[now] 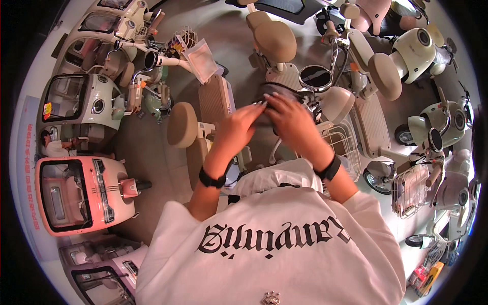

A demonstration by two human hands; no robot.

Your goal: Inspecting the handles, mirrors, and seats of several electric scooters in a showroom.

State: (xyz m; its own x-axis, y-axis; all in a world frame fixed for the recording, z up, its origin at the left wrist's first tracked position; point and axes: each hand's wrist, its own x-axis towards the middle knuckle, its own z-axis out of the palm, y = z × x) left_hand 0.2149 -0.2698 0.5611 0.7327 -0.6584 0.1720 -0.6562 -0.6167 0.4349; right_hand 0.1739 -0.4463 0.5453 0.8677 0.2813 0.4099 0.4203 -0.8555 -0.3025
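Note:
My left hand (240, 126) and my right hand (291, 118) meet in front of me over a dark rounded piece (284, 92) beside a scooter's handlebar. The piece is blurred; it resembles a mirror, but its kind is not plain. With fingers bent together, the left hand grips its near side. Fingers of the right hand curl over it from above, close to the left fingertips. Just right of the hands is a round black-rimmed mirror (315, 78). Below that mirror sits the scooter's cream front shell (336, 104). Part of the dark piece is hidden under my fingers.
A white wire basket (344, 147) stands right of my right wrist. A tan scooter seat (182, 125) is at my left, another seat (275, 41) ahead. Small enclosed vehicles, including a pink one (84, 195), line the left. More scooters (414, 53) crowd the right.

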